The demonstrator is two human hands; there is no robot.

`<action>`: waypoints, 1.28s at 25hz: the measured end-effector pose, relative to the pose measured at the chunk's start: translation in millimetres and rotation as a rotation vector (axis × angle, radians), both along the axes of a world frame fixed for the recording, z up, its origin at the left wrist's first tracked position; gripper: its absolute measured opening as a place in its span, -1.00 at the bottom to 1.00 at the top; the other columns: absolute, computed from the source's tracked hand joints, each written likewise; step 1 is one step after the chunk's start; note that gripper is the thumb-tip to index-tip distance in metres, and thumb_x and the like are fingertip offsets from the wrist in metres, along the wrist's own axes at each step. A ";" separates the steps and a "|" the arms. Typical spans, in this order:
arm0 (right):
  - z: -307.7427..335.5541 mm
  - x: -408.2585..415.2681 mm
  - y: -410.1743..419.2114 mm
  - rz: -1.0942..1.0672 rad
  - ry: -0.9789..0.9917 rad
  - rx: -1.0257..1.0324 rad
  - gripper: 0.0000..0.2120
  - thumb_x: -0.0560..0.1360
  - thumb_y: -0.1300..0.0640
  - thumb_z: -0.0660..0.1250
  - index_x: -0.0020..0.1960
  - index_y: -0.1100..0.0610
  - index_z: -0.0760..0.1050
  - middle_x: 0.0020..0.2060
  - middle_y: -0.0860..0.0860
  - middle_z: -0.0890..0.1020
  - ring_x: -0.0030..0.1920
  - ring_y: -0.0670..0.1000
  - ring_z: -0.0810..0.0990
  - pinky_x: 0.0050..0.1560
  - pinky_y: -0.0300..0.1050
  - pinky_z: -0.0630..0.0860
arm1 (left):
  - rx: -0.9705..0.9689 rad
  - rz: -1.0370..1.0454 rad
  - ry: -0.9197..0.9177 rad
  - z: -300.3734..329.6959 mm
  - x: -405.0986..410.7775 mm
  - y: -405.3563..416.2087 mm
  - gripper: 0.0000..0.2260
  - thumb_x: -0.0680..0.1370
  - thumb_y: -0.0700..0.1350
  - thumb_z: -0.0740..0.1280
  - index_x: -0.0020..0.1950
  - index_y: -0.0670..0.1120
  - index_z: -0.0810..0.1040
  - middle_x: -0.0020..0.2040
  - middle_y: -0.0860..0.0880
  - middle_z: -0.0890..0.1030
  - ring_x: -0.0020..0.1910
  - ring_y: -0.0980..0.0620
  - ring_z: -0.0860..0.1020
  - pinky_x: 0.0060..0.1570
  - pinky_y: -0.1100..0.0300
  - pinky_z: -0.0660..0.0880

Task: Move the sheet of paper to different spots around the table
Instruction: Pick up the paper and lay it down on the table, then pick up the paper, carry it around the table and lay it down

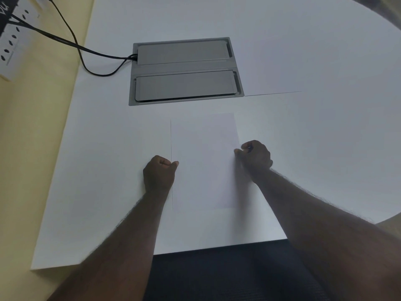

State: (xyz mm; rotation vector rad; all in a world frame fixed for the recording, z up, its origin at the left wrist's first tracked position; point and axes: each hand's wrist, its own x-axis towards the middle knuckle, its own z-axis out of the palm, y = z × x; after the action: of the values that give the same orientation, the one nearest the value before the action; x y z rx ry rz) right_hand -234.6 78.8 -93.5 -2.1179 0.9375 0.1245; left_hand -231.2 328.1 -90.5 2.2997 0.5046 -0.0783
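A white sheet of paper (204,161) lies flat on the white table (303,137), a little in front of the table's middle. My left hand (159,173) is curled at the sheet's left edge, its thumb pinching that edge. My right hand (256,157) is curled at the right edge, thumb and fingers pinching the paper there. Both forearms reach in from the near side.
A grey metal cable box (184,70) with two closed lids is set into the table just beyond the paper. Black cables (71,40) run from it to a white power strip (10,38) at the far left. The table's near edge (217,246) is close to my body.
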 end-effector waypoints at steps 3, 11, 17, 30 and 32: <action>0.2 -1.6 0.9 -0.009 -0.014 0.006 -0.85 0.38 -0.01 0.39 -0.09 -0.09 0.47 -0.08 -0.12 0.65 0.00 0.00 0.60 0.18 0.03 0.33 | -0.007 -0.001 0.010 -0.1 -1.0 1.2 -0.79 0.41 -0.06 0.49 -0.24 -0.10 0.49 -0.33 0.05 0.54 -0.26 -0.01 0.51 -0.22 0.22 0.31; 29.1 -13.8 -12.3 0.023 -0.189 0.085 -0.73 0.44 -0.08 0.43 0.05 0.03 0.51 -0.16 -0.09 0.60 -0.01 0.03 0.58 0.22 0.23 0.45 | -0.119 0.009 -0.002 19.3 -7.3 2.3 -0.72 0.49 0.09 0.41 -0.19 -0.12 0.52 -0.27 0.02 0.57 -0.16 -0.05 0.55 -0.17 0.19 0.34; 68.7 -29.1 -37.6 0.282 -0.282 -0.225 -0.66 0.49 -0.08 0.39 0.22 0.00 0.50 0.13 -0.04 0.57 0.19 0.06 0.52 0.21 0.06 0.33 | 0.096 -0.263 -0.257 63.2 -7.8 -6.8 -0.69 0.50 0.12 0.39 0.06 -0.08 0.53 0.02 -0.03 0.54 -0.05 -0.04 0.53 -0.08 0.11 0.45; 183.2 -85.7 -115.4 0.473 -0.340 -0.706 -0.40 0.59 -0.15 0.19 0.56 -0.02 0.12 0.58 -0.03 0.15 0.58 0.05 0.07 0.46 0.15 0.06 | 0.317 -0.666 -0.453 184.9 -34.2 -103.2 -0.33 0.57 0.27 0.14 0.59 0.02 0.04 0.61 0.07 0.01 0.58 0.02 -0.02 0.52 0.02 -0.03; 195.7 -90.7 -133.5 0.452 -0.364 -0.696 -0.41 0.60 -0.14 0.19 0.56 -0.03 0.12 0.58 -0.03 0.13 0.58 0.04 0.06 0.47 0.14 0.05 | 0.312 -0.667 -0.472 199.9 -38.3 -124.8 -0.33 0.57 0.28 0.13 0.59 0.03 0.03 0.61 0.09 0.00 0.58 0.04 -0.03 0.53 0.03 -0.04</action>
State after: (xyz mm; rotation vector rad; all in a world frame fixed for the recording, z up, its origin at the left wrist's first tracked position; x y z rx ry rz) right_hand -325.3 -54.7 102.2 -2.8337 0.2801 -0.4078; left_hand -269.5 203.3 109.4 2.5806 -0.5321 0.2301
